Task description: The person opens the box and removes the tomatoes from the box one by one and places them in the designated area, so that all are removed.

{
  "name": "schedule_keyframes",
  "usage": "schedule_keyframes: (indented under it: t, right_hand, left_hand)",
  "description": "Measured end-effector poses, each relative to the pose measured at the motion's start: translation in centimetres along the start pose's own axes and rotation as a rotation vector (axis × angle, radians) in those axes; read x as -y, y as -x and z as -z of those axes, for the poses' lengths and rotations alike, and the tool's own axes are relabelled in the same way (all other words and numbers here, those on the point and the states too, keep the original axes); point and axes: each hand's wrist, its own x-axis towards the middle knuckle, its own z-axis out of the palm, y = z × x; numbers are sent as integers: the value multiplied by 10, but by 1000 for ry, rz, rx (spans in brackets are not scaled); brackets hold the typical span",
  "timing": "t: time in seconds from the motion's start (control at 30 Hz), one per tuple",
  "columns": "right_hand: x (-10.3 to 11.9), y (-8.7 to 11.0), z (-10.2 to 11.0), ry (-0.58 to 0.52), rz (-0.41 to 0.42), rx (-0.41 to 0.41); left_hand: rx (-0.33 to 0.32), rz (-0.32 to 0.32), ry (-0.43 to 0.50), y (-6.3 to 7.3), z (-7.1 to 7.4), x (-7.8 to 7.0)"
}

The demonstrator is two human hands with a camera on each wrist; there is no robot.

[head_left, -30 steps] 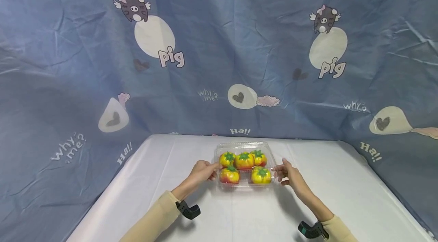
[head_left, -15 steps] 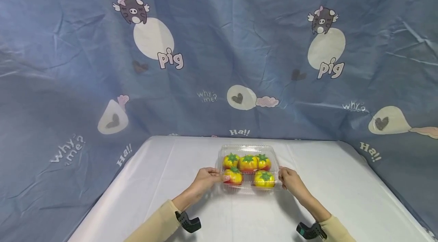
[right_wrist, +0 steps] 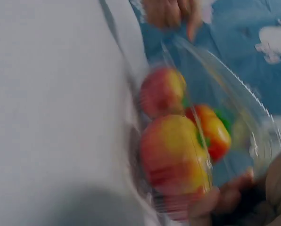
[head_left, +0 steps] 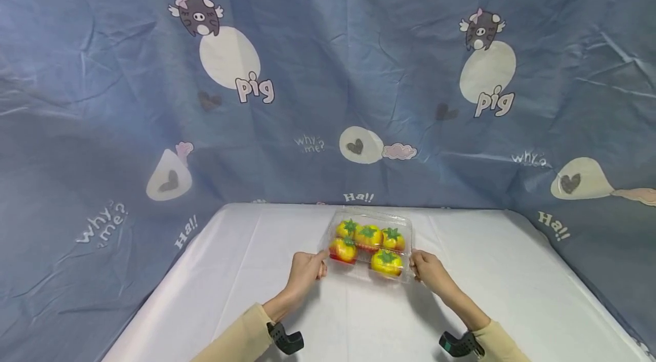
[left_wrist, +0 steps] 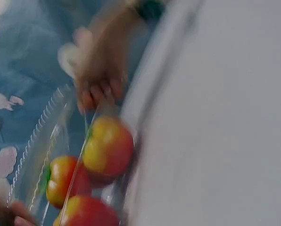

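Observation:
A clear plastic clamshell box [head_left: 376, 215] stands tilted over the table's middle in the head view. Inside lie several persimmon-like fruits [head_left: 368, 237], yellow and red with green leafy tops. My left hand [head_left: 306, 272] has curled fingers and pinches the box's left edge. At the opposite edge, my right hand [head_left: 429, 272] grips the side near the front corner. In the left wrist view, the lid's ridged rim [left_wrist: 25, 155] spreads away from the tray's rim. How far the lid is raised is hard to tell. Motion blurs the fruit [right_wrist: 171, 150] in the right wrist view.
A white-covered table [head_left: 256, 237] lies under the box and hands. Behind it hangs a blue printed curtain [head_left: 307, 94], which also runs along both sides. Dark wrist devices [head_left: 285, 339] sit on both forearms.
The right hand has closed its fingers on the box's right edge. The box moved slightly right, then left, and has turned clockwise with its right front corner nearer. The left hand followed along the edge.

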Motion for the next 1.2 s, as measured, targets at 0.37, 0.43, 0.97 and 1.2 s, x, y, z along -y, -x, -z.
schedule_keyframes:
  t: [0.37, 0.43, 0.97, 1.2]
  right_hand:
    - [-4, -1, 10, -19, 6, 75]
    - [-5, -1, 12, -42, 11, 100]
    - [-1, 1, 19, -128, -24, 13]
    - [6, 0, 23, -230, 4, -56]
  left_hand:
    - [-83, -51, -40, 1, 5, -2]
    - [-77, -43, -5, -3, 7, -2]
    - [24, 17, 187, -15, 17, 4]
    - [32, 7, 173, -17, 18, -5]
